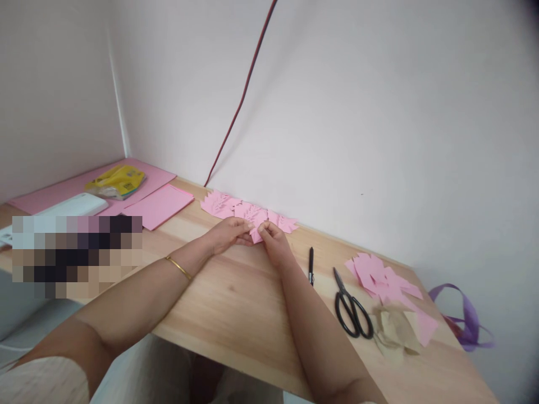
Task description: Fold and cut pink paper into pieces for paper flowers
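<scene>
Desk (236, 303): light wood, set against the wall.
Done so far: a row of cut pink pieces (223, 203) lies by the wall; count unclear.
Scrap pile (385, 280): one, pink.
Scissors (351, 311): one, idle.
Pen (311, 265): one.
Hands: left hand (227, 233) and right hand (273, 242) both pinch one pink paper piece (256, 234), low over the desk.

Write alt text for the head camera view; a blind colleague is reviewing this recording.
Both hands, left hand and right hand, pinch a small cut pink paper piece at the far edge of a light wooden table, against a white wall. More cut pink paper shapes lie just behind; a black pen and black-handled scissors lie to the right.
</scene>
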The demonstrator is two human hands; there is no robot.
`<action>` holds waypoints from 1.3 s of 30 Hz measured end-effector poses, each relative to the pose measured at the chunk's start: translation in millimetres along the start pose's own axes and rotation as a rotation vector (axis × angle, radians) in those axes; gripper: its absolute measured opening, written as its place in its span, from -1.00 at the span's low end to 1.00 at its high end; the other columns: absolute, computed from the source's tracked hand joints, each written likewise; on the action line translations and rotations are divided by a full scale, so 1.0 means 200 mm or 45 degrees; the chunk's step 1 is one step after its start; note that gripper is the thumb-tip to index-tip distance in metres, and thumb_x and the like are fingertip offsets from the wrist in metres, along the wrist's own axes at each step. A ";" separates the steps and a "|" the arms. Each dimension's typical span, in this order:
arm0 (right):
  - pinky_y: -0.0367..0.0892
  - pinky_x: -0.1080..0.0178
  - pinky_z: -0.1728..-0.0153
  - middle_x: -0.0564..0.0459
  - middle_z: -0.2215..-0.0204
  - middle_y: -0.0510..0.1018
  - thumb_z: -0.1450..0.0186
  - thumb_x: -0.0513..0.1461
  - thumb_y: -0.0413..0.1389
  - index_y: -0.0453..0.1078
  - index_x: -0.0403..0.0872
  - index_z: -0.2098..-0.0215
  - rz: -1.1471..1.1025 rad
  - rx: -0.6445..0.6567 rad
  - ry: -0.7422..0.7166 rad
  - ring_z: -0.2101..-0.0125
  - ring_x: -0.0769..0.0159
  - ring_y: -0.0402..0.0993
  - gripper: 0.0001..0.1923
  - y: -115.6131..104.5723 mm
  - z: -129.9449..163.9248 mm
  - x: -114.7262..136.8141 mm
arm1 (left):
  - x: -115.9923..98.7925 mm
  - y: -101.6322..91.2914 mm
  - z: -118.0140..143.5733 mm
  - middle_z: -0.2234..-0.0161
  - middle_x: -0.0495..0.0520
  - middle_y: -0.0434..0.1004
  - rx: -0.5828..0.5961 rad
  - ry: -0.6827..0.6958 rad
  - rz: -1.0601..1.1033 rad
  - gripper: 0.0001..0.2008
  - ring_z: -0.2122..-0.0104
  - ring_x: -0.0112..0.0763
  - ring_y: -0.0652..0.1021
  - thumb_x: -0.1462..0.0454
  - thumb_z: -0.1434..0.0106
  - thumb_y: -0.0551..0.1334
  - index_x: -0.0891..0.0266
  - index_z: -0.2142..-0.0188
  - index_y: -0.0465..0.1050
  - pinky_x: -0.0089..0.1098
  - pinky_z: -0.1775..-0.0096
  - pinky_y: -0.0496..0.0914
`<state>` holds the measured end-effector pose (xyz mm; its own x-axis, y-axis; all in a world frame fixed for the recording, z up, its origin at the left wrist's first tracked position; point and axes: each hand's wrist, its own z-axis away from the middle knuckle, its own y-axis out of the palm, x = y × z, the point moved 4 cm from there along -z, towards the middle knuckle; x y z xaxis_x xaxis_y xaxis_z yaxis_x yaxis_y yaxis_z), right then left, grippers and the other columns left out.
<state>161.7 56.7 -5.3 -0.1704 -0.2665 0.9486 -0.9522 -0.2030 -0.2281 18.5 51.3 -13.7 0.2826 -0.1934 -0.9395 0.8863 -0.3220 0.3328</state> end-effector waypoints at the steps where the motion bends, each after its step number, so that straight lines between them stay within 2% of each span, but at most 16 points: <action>1: 0.22 0.32 0.33 0.14 0.50 0.31 -0.17 -0.05 0.05 0.26 -0.07 0.45 -0.018 -0.012 -0.009 0.44 0.39 0.23 -0.76 0.00 0.00 0.01 | 0.00 0.00 0.00 0.51 0.06 0.49 -0.015 -0.001 -0.044 -0.72 0.46 -0.45 0.52 0.17 -0.02 0.35 0.37 0.40 0.44 -0.29 0.25 0.45; 6: 0.23 0.33 0.36 0.13 0.51 0.31 -0.16 -0.03 0.07 0.29 -0.07 0.47 0.002 -0.010 -0.017 0.44 0.39 0.23 -0.74 0.00 0.00 0.01 | 0.02 0.01 -0.01 0.58 0.01 0.46 -0.103 0.039 -0.180 -0.71 0.54 -0.48 0.49 0.17 0.09 0.40 0.35 0.49 0.42 -0.36 0.35 0.44; 12: 0.19 0.32 0.47 0.13 0.57 0.31 -0.24 0.04 -0.07 0.35 -0.04 0.31 -0.057 -0.124 0.083 0.53 0.38 0.23 -0.64 -0.02 0.00 -0.02 | -0.01 -0.02 -0.01 0.55 0.02 0.48 -0.216 0.142 -0.235 -0.74 0.53 -0.49 0.47 0.19 0.07 0.37 0.35 0.48 0.42 -0.39 0.37 0.42; 16: 0.17 0.33 0.48 0.16 0.59 0.28 -0.21 0.02 0.00 0.30 -0.04 0.38 -0.008 -0.032 0.074 0.55 0.40 0.21 -0.70 -0.01 0.00 -0.03 | -0.02 -0.04 -0.02 0.57 -0.03 0.44 -0.293 0.172 -0.191 -0.76 0.54 -0.52 0.45 0.20 0.05 0.35 0.34 0.49 0.39 -0.42 0.37 0.39; 19: 0.16 0.34 0.47 0.16 0.59 0.28 -0.20 -0.04 0.02 0.29 -0.05 0.41 0.058 0.003 0.022 0.54 0.41 0.19 -0.75 -0.01 0.00 -0.02 | -0.01 -0.03 -0.02 0.57 -0.02 0.43 -0.265 0.163 -0.150 -0.76 0.53 -0.51 0.45 0.21 0.04 0.35 0.33 0.50 0.37 -0.40 0.36 0.40; 26: 0.18 0.33 0.42 0.13 0.53 0.31 -0.17 -0.10 0.04 0.29 -0.06 0.45 0.116 -0.032 -0.053 0.50 0.40 0.19 -0.81 -0.02 -0.01 -0.01 | -0.01 -0.02 0.00 0.47 0.04 0.43 -0.197 0.081 -0.089 -0.71 0.47 -0.46 0.46 0.16 0.05 0.35 0.34 0.41 0.41 -0.33 0.33 0.43; 29: 0.19 0.32 0.39 0.12 0.51 0.32 -0.18 -0.10 0.03 0.31 -0.07 0.45 0.162 -0.011 -0.099 0.48 0.39 0.20 -0.80 -0.01 -0.01 0.00 | -0.02 -0.01 0.00 0.47 0.03 0.42 -0.219 0.142 -0.221 -0.69 0.45 -0.46 0.44 0.13 0.04 0.34 0.35 0.41 0.44 -0.38 0.34 0.40; 35: 0.19 0.32 0.38 0.10 0.49 0.35 -0.20 -0.12 0.02 0.32 -0.07 0.44 0.176 0.063 -0.134 0.44 0.37 0.25 -0.82 0.02 0.01 0.03 | -0.08 0.01 0.03 0.54 -0.02 0.44 -0.280 0.336 -0.770 -0.78 0.46 -0.45 0.41 0.16 -0.05 0.22 0.29 0.53 0.45 -0.45 0.36 0.30; 39: 0.17 0.33 0.41 0.11 0.51 0.33 -0.21 -0.10 0.03 0.32 -0.06 0.44 0.180 0.089 -0.158 0.46 0.38 0.23 -0.80 0.02 0.01 0.03 | -0.11 0.01 0.04 0.56 -0.04 0.44 -0.305 0.387 -0.832 -0.82 0.47 -0.46 0.40 0.21 -0.06 0.19 0.27 0.55 0.43 -0.46 0.37 0.27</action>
<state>156.7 52.3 -1.0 -0.2645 -0.4102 0.8728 -0.9003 -0.2194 -0.3760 12.1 47.0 8.0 -0.2691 0.2426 -0.9320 0.9538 -0.0668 -0.2928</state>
